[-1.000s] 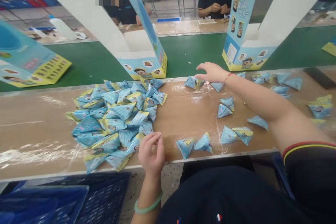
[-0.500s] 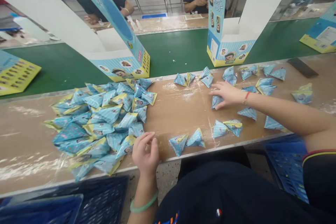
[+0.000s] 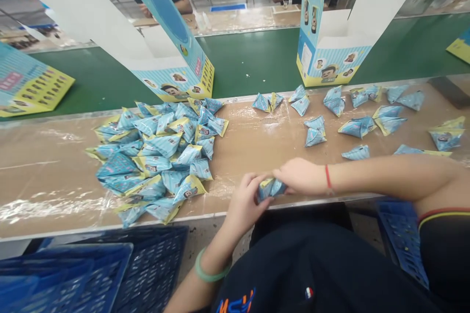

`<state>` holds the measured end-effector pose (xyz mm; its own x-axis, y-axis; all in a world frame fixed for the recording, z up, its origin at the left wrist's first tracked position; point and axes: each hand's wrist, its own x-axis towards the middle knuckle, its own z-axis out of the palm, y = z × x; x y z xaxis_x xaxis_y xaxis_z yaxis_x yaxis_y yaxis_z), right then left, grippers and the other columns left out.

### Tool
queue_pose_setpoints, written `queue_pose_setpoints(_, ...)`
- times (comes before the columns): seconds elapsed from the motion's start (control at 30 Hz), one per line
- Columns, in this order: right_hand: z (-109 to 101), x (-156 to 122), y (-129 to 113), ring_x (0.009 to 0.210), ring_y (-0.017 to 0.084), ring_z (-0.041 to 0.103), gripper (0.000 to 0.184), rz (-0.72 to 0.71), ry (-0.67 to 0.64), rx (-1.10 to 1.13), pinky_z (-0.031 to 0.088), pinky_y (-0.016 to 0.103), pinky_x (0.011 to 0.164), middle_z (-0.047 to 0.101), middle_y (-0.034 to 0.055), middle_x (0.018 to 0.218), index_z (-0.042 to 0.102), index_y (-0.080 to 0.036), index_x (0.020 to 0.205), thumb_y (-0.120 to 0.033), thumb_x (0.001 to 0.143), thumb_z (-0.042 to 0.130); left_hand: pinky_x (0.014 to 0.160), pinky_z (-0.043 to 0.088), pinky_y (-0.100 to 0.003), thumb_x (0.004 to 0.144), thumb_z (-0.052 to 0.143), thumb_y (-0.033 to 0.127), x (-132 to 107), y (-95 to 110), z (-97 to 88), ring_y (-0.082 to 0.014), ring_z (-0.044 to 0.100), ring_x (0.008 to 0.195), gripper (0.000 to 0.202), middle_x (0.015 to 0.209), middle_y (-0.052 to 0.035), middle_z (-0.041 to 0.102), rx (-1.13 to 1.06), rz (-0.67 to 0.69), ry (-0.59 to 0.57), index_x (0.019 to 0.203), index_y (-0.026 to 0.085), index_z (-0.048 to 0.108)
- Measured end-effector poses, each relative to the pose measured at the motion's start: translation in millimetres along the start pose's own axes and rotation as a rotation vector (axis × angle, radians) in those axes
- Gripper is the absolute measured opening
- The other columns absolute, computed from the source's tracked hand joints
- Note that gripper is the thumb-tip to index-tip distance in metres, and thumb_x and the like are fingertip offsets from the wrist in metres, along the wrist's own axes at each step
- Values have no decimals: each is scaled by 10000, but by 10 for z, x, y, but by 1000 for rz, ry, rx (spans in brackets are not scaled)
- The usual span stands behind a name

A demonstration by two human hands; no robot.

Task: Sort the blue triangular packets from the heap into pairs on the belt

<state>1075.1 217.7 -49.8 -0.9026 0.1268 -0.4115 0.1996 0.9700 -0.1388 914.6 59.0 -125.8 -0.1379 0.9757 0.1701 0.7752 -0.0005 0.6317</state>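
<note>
Blue-and-yellow foil packets (image 3: 270,188), triangular and puffy, sit pinched between both hands at the near edge of the desk (image 3: 55,181): the left hand (image 3: 245,204) curls its fingers (image 3: 253,180) round the near side, and the right hand (image 3: 301,176) closes over the far side. They look like two packets pressed together, though the hands hide most of them. So close to the desk's lip, a loose hold could let one slide off into the gap toward the blue crate (image 3: 91,274) below; the slick foil and taped desk surface would help it slip. To the left lies a heap (image 3: 157,156) of perhaps thirty or more packets, too overlapped to count exactly. About fourteen loose packets (image 3: 358,127) are scattered to the right. Two open display cartons (image 3: 330,58) stand on the green belt (image 3: 253,63) beyond, and two co-workers sit across it.
</note>
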Motion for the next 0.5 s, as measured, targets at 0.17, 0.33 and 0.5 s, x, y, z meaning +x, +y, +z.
queue_pose_setpoints(0.17, -269, 391, 604, 997, 313, 707, 258, 168, 86, -75, 497, 315, 783, 725, 177, 1023, 677, -105, 1133, -197, 892, 662, 845, 549, -357, 749, 780, 244, 918, -83, 110, -233, 645, 936, 437, 1069, -62, 612, 112, -9, 24, 1163, 215, 643)
queue_pose_setpoints(0.33, -478, 639, 1067, 1092, 333, 678, 369, 288, 142, -107, 495, 321, 864, 707, 207, 1135, 656, -77, 1213, -173, 860, 697, 950, 525, -388, 762, 768, 226, 1743, -208, 194, -271, 635, 1065, 503, 1156, -102, 627, 104, -80, 74, 1242, 185, 624)
queue_pose_setpoints(0.5, -555, 523, 1143, 1114, 342, 659, 624, 370, 152, -98, 498, 337, 869, 681, 197, 1209, 538, -97, 1385, -211, 823, 785, 1031, 493, -431, 710, 841, 253, 1838, -267, 205, -308, 595, 1192, 782, 1331, -140, 542, 48, -56, 116, 1416, 204, 510)
